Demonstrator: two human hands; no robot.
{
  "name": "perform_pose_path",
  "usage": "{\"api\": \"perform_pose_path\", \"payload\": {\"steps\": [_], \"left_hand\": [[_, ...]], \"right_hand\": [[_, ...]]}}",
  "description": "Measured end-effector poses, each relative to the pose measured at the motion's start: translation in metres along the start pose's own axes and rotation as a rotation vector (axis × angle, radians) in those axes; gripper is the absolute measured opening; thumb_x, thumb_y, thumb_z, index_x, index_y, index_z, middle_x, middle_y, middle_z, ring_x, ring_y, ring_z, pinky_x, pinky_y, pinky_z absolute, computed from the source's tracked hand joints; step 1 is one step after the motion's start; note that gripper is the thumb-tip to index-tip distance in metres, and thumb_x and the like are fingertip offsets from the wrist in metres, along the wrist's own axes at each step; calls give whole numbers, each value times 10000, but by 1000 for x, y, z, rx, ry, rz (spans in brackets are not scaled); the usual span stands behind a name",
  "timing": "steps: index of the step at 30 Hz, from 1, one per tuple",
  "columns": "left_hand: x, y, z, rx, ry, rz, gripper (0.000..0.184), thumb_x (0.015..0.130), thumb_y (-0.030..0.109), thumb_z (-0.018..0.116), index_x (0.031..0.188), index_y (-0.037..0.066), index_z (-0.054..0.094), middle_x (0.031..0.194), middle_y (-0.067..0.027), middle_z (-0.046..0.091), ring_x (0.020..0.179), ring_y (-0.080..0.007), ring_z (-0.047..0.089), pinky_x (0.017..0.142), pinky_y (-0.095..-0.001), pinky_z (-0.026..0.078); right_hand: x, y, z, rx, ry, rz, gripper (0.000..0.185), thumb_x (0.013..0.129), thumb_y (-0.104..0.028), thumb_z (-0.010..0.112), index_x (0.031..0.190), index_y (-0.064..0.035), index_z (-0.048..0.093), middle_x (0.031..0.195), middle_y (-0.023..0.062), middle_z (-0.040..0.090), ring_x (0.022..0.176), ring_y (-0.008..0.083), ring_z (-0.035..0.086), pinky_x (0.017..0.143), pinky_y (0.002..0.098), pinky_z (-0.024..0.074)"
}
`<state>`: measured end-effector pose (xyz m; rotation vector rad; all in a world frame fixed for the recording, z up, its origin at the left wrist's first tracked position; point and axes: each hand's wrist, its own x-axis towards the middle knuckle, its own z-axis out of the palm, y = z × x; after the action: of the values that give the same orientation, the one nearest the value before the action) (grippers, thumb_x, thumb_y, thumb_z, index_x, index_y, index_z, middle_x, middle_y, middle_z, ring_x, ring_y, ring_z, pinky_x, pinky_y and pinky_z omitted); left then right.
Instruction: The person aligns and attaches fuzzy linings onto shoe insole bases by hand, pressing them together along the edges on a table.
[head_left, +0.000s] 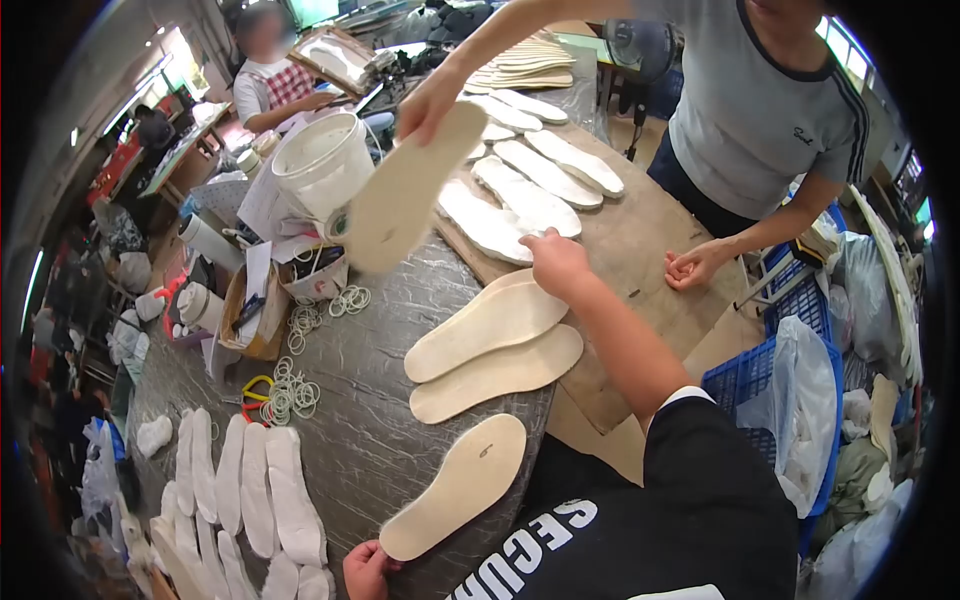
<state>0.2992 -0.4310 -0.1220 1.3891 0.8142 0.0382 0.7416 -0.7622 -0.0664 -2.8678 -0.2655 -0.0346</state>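
Observation:
My left hand (368, 570), low in the view, pinches the heel end of a cream insole (455, 490) marked with a number. My right hand (556, 262) reaches forward, its fingers closed at the edge of a white padded insole (485, 220) on the brown board (640, 290). Two cream insoles (490, 325) lie overlapped on the dark table (370, 350), just below my right hand. Across the table, a co-worker's hand (430, 105) holds a large cream insole (410, 190) in the air; that person's other hand (700, 264) rests near the board's right edge.
More white insoles (560, 165) and a cream stack (525, 65) lie farther back. At left are a white bucket (322, 165), a box (262, 315), rubber bands (290, 395) and rows of insoles (258, 490). A blue crate (745, 380) stands at right. Another person (270, 85) is behind.

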Motion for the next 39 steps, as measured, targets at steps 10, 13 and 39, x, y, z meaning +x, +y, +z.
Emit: {"api": "perform_pose_path", "payload": {"steps": [10, 13, 39], "left_hand": [[-1, 0, 0, -44, -2, 0, 128, 901, 68, 666, 860, -54, 669, 722, -103, 687, 567, -154, 633, 521, -243, 493], [-2, 1, -1, -45, -10, -21, 129, 901, 70, 668, 873, -56, 671, 727, -105, 689, 573, -152, 636, 523, -243, 494], [-8, 5, -5, -82, -9, -142, 118, 908, 58, 687, 977, -25, 733, 812, -70, 720, 648, -156, 632, 598, -263, 486]], "right_hand": [[-7, 6, -2, 27, -1, 27, 512, 919, -44, 451, 1348, -259, 628, 1224, 173, 588, 1009, 343, 674, 885, 435, 543], [-7, 13, 5, 3, -24, 24, 485, 925, -63, 453, 1330, -249, 643, 1218, 176, 585, 1003, 338, 679, 882, 430, 544], [101, -64, -17, 199, 29, -296, 393, 917, -86, 499, 1273, -169, 643, 1267, 226, 581, 1105, 346, 652, 933, 459, 520]]}}
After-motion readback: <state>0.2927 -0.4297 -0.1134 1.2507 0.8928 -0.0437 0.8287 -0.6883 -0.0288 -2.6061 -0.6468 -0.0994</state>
